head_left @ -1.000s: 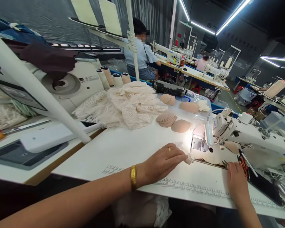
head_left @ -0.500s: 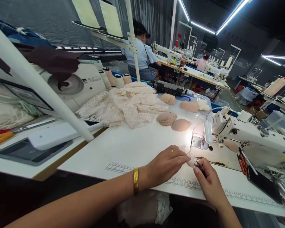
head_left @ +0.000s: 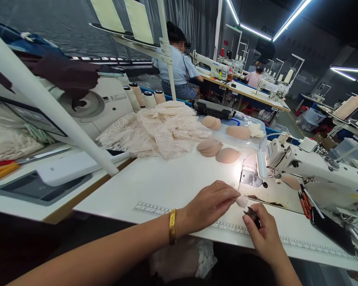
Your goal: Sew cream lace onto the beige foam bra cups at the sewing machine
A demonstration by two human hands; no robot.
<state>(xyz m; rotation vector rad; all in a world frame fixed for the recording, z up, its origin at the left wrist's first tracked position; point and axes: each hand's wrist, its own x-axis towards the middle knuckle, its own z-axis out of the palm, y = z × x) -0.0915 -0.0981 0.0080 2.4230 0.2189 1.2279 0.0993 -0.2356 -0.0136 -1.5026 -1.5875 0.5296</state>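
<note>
My left hand (head_left: 209, 205), with a gold bangle at the wrist, pinches a small pale pink fabric piece (head_left: 242, 201) just in front of the sewing machine's needle plate (head_left: 251, 178). My right hand (head_left: 264, 230) is closed around dark thread snips (head_left: 252, 216); their blades point up and left, apart from the fabric. Beyond the hands lie a stack of beige oval pads (head_left: 209, 148) and a flatter beige pad group (head_left: 228, 155). The hidden fingertips of my left hand cover part of the fabric.
A heap of cream lace (head_left: 167, 131) covers the back of the white table (head_left: 164, 178). On the right stands the sewing machine (head_left: 316, 165), with orange-handled scissors (head_left: 304, 204) and a black phone (head_left: 331, 230) beside it. A co-worker (head_left: 174, 69) sits beyond.
The snips have drawn back from the fabric, slightly down and right, and now show more of their blades. My left hand stays nearly in place, still pinching the piece.
</note>
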